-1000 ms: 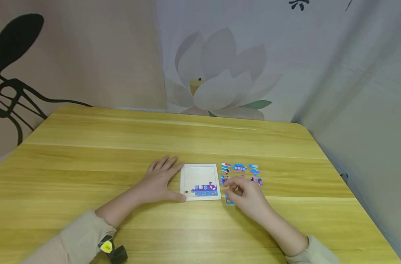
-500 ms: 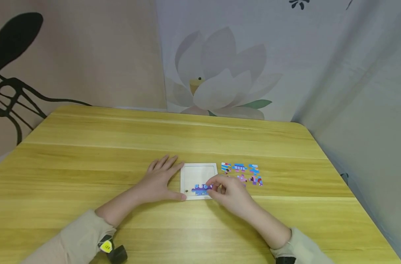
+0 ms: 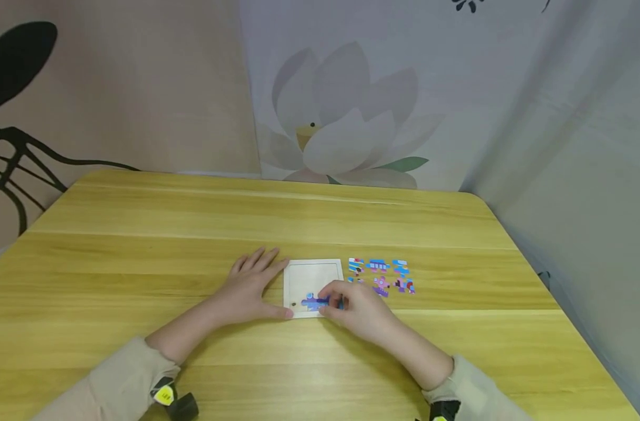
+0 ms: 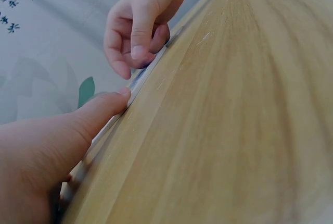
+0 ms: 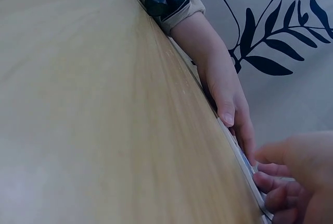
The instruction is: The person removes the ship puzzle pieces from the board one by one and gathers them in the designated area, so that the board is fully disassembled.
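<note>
A small white square puzzle tray (image 3: pixel 312 275) lies on the wooden table, with purple-and-blue puzzle pieces (image 3: pixel 310 303) along its lower part. My left hand (image 3: pixel 248 292) is spread flat at the tray's left side, thumb at the near corner and index fingertip at the far one. My right hand (image 3: pixel 359 310) is over the tray's lower right, thumb and fingers curled at a puzzle piece that they mostly hide. In the left wrist view my right hand (image 4: pixel 143 26) is low over the tray's edge. The right wrist view shows the left thumb (image 5: pixel 226 112) against that edge.
Several loose puzzle pieces (image 3: pixel 378 266) lie in rows right of the tray; the right hand covers part of that area. A small dark hole or spot (image 3: pixel 293 304) marks the tray's lower left. A printed cloth (image 3: pixel 346 105) hangs behind the table (image 3: pixel 220 210).
My right hand has moved left from beside the loose pieces onto the tray's lower right. My left hand has stayed at the tray's left side. The head view has shifted slightly.
</note>
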Available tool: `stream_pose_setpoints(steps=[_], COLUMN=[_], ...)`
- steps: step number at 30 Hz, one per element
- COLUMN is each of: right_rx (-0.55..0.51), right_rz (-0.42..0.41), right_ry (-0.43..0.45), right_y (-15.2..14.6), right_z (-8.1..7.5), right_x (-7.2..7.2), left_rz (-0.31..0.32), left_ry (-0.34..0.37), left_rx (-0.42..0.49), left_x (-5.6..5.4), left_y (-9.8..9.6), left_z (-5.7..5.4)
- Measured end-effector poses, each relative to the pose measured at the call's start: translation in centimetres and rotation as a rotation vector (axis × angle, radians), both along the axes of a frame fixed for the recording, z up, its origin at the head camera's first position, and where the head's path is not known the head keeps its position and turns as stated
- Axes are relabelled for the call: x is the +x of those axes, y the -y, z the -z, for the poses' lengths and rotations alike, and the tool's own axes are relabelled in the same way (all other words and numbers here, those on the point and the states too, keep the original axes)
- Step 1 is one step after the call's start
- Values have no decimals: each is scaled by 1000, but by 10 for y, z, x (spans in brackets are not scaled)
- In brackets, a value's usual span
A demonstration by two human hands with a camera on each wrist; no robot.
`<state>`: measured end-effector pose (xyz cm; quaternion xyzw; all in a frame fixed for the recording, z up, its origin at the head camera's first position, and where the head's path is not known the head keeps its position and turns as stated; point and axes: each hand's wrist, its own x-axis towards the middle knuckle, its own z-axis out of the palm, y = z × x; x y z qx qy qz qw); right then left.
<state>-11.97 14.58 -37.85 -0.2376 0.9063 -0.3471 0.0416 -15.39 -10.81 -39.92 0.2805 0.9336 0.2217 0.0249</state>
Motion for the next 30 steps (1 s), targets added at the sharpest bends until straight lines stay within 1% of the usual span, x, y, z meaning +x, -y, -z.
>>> stream_pose_setpoints(steps=[6,11,19,25,30], right_rx=[37,81,145,188,218], right_rz=[2,28,58,54,51], right_ry=[-36,-16,-25,-44,-23], right_y=[4,9,11,13,15], right_z=[1,-1,-2,-5,-7], right_x=[-4,-7,-5,-3,-6], left_rz=[-1,-1,0,0,-3], left_ry=[2,2,2,2,8], left_rx=[8,9,20,19,24], left_x=[0,0,0,0,0], left_y=[1,1,0,0,0], left_z=[-1,0,2,1,1])
